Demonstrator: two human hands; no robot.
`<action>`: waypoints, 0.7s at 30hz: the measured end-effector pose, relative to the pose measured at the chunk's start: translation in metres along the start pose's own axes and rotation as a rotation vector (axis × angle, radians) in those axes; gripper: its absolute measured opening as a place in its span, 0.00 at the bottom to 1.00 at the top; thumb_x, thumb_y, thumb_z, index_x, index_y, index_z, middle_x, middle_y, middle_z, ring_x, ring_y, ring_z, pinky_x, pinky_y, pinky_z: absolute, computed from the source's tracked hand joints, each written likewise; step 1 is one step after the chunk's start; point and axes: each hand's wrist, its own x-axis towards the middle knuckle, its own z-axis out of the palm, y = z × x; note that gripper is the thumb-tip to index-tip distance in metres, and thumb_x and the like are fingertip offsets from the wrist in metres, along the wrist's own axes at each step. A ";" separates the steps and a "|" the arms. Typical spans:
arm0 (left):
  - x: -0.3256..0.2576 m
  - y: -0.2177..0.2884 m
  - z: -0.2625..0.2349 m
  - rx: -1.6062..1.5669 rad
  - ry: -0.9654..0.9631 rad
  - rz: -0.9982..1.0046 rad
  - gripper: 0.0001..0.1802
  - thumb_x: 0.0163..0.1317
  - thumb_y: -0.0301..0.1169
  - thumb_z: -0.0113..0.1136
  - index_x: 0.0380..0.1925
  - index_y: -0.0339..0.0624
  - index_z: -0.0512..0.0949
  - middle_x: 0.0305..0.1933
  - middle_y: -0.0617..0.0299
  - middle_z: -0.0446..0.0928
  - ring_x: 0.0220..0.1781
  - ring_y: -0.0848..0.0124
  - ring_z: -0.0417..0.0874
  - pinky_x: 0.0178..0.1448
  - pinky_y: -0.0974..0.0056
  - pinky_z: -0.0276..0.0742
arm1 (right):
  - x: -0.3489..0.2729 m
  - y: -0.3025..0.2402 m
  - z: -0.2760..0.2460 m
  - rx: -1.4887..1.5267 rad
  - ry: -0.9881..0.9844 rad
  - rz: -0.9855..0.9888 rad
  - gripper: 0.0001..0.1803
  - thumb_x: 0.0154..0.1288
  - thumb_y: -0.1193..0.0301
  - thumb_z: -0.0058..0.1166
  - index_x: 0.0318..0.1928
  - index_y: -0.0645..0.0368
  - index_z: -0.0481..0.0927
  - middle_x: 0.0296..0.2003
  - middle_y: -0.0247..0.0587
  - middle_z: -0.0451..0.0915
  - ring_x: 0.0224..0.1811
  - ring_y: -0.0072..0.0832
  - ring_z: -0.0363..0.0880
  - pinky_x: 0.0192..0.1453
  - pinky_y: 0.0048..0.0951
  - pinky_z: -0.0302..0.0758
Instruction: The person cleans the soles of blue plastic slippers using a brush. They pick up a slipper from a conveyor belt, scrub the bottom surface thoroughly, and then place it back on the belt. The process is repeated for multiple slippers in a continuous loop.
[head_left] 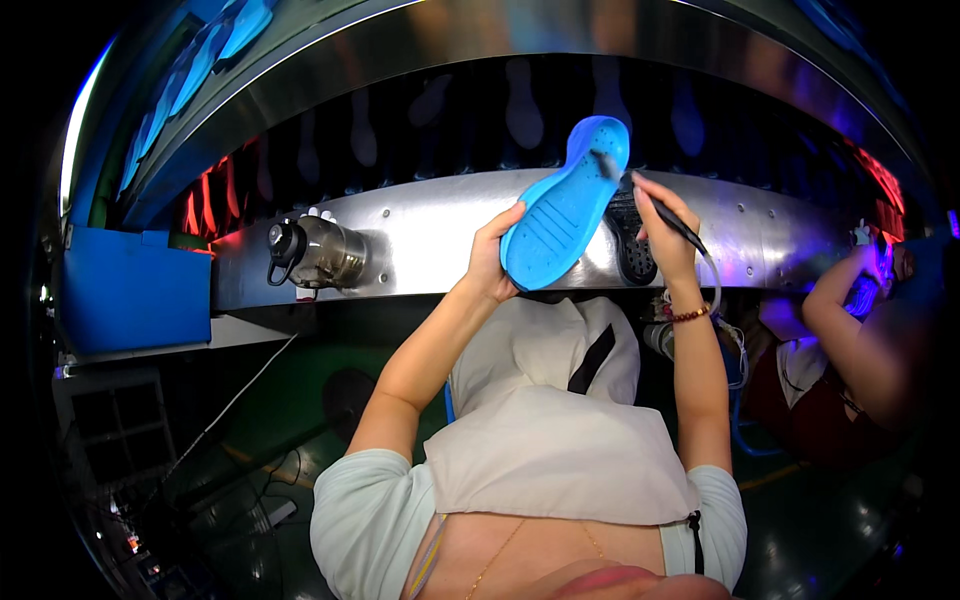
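Observation:
A blue shoe sole is tilted up over the metal ledge, its inner face with grooves and small holes turned toward me. My left hand grips its lower left edge, fingers partly hidden behind it. In my right hand is a black-handled brush with a pale hose running from its rear end. The bristles meet the sole's upper, narrower part. Behind my right hand, a dark sole lies on the ledge.
A dark translucent water bottle lies on the metal ledge to the left, near a blue box. Beyond the ledge, several soles sit in a dark recess under a curved metal hood. A co-worker's arm is at the right.

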 end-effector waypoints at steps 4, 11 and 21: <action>0.004 -0.007 -0.001 -0.011 -0.021 -0.043 0.29 0.62 0.42 0.50 0.57 0.33 0.63 0.53 0.48 0.72 0.51 0.60 0.77 0.55 0.57 0.76 | -0.004 0.001 0.021 -0.246 0.031 -0.158 0.17 0.58 0.73 0.58 0.49 0.65 0.78 0.35 0.42 0.82 0.24 0.17 0.75 0.28 0.17 0.73; 0.013 0.014 -0.014 0.122 0.074 0.032 0.32 0.60 0.46 0.50 0.57 0.33 0.63 0.52 0.45 0.72 0.50 0.56 0.77 0.54 0.53 0.75 | -0.063 -0.034 0.045 -0.245 -0.330 -0.443 0.17 0.52 0.75 0.62 0.44 0.65 0.79 0.39 0.54 0.81 0.37 0.36 0.83 0.41 0.27 0.78; 0.015 0.131 0.101 0.473 -0.534 0.573 0.35 0.65 0.48 0.29 0.64 0.34 0.53 0.62 0.35 0.60 0.58 0.39 0.69 0.57 0.37 0.69 | -0.057 -0.014 -0.045 0.679 0.210 0.227 0.22 0.72 0.62 0.37 0.44 0.70 0.76 0.23 0.36 0.78 0.09 0.13 0.55 0.15 0.16 0.52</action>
